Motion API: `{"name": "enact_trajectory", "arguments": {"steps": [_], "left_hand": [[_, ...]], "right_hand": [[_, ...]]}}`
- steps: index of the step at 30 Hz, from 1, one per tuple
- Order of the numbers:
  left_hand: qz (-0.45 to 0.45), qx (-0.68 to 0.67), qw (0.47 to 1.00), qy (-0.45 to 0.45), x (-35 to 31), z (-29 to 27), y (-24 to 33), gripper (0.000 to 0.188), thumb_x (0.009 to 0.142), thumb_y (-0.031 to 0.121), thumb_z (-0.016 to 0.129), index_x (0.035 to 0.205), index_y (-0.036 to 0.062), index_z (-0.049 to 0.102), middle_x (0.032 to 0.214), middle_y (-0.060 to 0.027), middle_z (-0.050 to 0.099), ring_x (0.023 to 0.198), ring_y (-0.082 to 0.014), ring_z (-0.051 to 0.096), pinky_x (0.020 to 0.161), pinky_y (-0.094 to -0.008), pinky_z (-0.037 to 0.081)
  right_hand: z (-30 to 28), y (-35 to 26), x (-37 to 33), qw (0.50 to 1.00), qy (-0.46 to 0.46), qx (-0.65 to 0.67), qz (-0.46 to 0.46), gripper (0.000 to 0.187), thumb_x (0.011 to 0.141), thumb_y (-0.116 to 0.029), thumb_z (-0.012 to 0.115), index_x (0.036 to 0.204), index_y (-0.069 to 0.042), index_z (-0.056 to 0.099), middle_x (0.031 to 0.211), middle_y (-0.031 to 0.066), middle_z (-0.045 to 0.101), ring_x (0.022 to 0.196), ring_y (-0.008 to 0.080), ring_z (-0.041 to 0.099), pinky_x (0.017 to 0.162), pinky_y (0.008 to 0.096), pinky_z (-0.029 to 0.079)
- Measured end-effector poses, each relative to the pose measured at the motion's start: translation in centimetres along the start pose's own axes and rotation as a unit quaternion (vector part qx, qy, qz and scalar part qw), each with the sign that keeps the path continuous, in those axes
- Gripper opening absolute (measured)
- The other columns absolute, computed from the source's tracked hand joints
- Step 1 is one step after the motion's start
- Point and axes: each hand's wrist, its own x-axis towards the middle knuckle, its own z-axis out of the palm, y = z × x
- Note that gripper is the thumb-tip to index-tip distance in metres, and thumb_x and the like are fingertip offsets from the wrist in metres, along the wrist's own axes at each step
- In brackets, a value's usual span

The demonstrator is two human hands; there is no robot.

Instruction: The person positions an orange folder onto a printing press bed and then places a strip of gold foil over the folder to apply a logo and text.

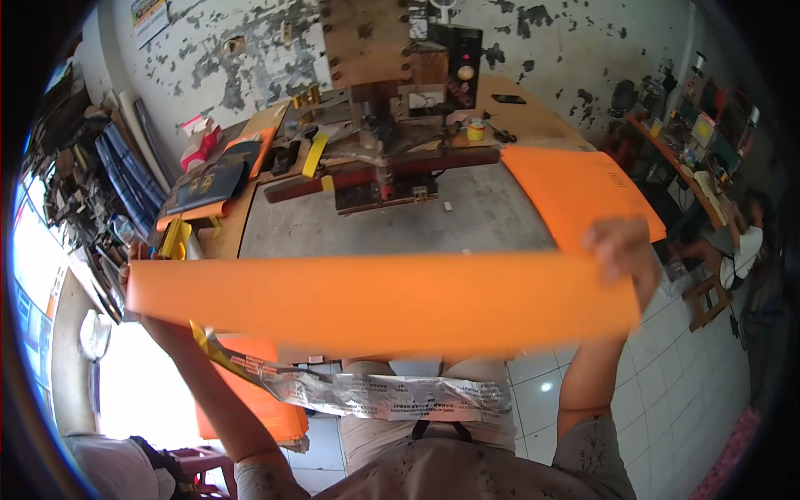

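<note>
A wide orange sheet [383, 296] is stretched level in front of me, over the near edge of the work table, slightly blurred by motion. Its right end is gripped by my right hand [625, 254], fingers closed over the top edge. At the other end my left hand [136, 260] holds the edge, mostly hidden behind the sheet. Beyond it stands a heavy press [375, 83] with a dark red bar and a flat head above the grey metal table plate [300, 229]. A crinkled silver foil strip [400, 396] with print lies across my lap.
An orange stack [583, 187] lies on the table's right; dark printed pieces [212, 179] lie at left. Below the left side is another orange stack [250, 396]. A small yellow jar [475, 131] stands near the press. Another person [742, 250] sits far right beside a wooden stool [707, 302].
</note>
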Motion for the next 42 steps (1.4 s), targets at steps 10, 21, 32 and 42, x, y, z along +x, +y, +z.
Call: {"name": "enact_trajectory", "arguments": {"steps": [10, 21, 32, 42], "left_hand": [[-0.274, 0.139, 0.950, 0.054, -10.0, -0.5, -9.0, 0.043, 0.118, 0.025, 0.047, 0.153, 0.0010, 0.056, 0.160, -0.0157, 0.056, 0.144, -0.0257, 0.058, 0.115, -0.0390, 0.050], [-0.287, 0.144, 0.945, 0.064, -10.5, 0.2, -9.6, 0.043, 0.116, 0.023, 0.050, 0.153, 0.0007, 0.057, 0.156, -0.0158, 0.059, 0.141, -0.0249, 0.060, 0.113, -0.0375, 0.052], [-0.291, 0.147, 0.942, 0.074, -10.6, 0.6, -9.8, 0.044, 0.115, 0.021, 0.053, 0.153, 0.0003, 0.057, 0.152, -0.0159, 0.062, 0.137, -0.0241, 0.062, 0.111, -0.0360, 0.053], [-0.204, 0.169, 0.960, 0.090, -5.6, 0.8, -7.1, 0.045, 0.113, 0.020, 0.055, 0.153, 0.0000, 0.057, 0.149, -0.0160, 0.065, 0.134, -0.0234, 0.064, 0.109, -0.0347, 0.054]], "right_hand": [[1.9, -5.4, -6.6, 0.981, -0.156, -0.111, -0.012, 0.035, 0.093, -0.016, 0.073, 0.062, -0.023, 0.059, 0.087, -0.0181, 0.081, 0.095, 0.0146, 0.080, 0.097, 0.0352, 0.053], [1.1, -4.6, -8.2, 0.976, -0.166, -0.140, 0.037, 0.045, 0.093, -0.018, 0.073, 0.055, -0.022, 0.049, 0.083, -0.0173, 0.080, 0.095, 0.0155, 0.081, 0.095, 0.0353, 0.054], [1.3, -4.3, -8.3, 0.978, -0.153, -0.135, 0.037, 0.045, 0.094, -0.018, 0.073, 0.056, -0.022, 0.048, 0.080, -0.0169, 0.080, 0.091, 0.0147, 0.081, 0.091, 0.0358, 0.056], [-1.3, -3.7, -6.9, 0.986, -0.167, -0.024, -0.014, 0.032, 0.098, -0.016, 0.075, 0.068, -0.020, 0.062, 0.089, -0.0098, 0.083, 0.096, 0.0219, 0.081, 0.092, 0.0411, 0.059]]}}
